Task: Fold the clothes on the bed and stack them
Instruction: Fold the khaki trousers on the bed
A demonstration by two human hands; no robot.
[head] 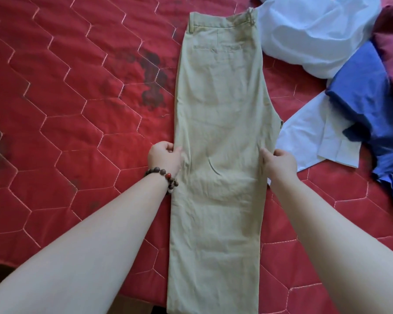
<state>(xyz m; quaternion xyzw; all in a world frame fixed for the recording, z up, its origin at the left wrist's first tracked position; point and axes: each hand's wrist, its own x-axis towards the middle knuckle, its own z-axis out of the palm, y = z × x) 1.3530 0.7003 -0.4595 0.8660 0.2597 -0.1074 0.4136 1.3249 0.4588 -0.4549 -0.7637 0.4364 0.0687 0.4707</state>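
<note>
Trousers (220,137), khaki, lie lengthwise down the red bed (66,98), waistband at twelve o'clock. Left hand (165,158) pinches their nine o'clock edge, right hand (279,163) their three o'clock edge; more clothes (340,53) lie at two o'clock.

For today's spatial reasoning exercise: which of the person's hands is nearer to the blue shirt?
Right. The right hand grips the khaki trousers' edge on the blue shirt's side; the left hand grips the opposite edge, across the trousers.

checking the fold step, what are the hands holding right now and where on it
Both hands pinch the khaki trousers at their side edges, about midway along the legs: left hand on the left edge, right hand on the right edge.
</note>
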